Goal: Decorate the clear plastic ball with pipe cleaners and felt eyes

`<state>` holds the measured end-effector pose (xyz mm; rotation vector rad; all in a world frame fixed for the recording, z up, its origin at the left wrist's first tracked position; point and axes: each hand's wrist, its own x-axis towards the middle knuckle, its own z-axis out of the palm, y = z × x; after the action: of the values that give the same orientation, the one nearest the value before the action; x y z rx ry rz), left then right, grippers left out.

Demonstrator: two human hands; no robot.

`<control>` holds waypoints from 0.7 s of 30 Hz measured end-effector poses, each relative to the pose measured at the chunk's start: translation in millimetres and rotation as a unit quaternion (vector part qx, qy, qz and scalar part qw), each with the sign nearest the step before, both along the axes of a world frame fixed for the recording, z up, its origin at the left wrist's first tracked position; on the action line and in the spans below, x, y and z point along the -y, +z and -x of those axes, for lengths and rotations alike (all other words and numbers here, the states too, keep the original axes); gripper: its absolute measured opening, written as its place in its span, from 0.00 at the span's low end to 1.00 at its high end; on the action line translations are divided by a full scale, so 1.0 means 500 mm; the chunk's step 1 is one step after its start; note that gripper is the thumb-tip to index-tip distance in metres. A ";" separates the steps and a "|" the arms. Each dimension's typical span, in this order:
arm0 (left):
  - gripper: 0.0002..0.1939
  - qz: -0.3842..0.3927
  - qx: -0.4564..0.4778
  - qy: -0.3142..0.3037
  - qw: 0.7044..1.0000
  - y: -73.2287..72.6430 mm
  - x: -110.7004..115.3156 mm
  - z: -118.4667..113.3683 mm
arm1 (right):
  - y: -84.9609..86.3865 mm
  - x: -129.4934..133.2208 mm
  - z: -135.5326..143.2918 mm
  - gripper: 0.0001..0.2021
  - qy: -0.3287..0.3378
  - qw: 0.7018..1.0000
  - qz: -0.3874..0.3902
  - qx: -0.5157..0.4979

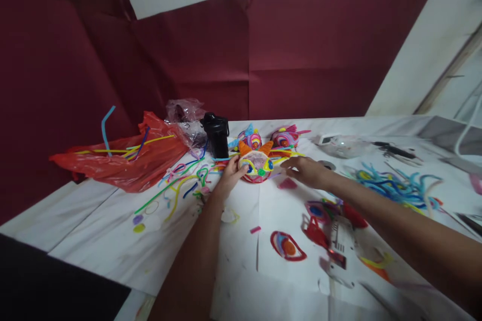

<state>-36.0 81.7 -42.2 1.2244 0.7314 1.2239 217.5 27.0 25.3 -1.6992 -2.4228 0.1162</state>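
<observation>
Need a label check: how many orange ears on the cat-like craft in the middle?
2. In the picture, one orange ear tops the left of the cat-like craft, the other orange ear its right. Neither is hidden by the left hand.

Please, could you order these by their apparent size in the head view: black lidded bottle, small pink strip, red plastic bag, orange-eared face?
1. Red plastic bag, clearly largest.
2. Black lidded bottle and orange-eared face: they look about alike, so I leave them unranked.
3. Small pink strip, smallest.
</observation>
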 end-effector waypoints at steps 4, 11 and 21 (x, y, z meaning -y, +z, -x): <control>0.37 -0.006 -0.012 0.011 1.000 -0.004 -0.004 -0.003 | -0.008 -0.022 0.017 0.09 -0.031 0.998 0.032 -0.033; 0.46 -0.019 -0.059 0.009 0.998 -0.006 -0.001 -0.002 | -0.043 -0.049 0.031 0.14 -0.034 0.989 0.095 -0.105; 0.48 -0.013 -0.068 0.023 0.997 0.008 0.017 -0.004 | -0.077 -0.053 0.036 0.15 -0.001 0.973 0.083 -0.213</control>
<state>-33.8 73.4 -38.1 1.3284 0.8492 1.2009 199.3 53.6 -13.0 -1.5426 -2.1369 0.6302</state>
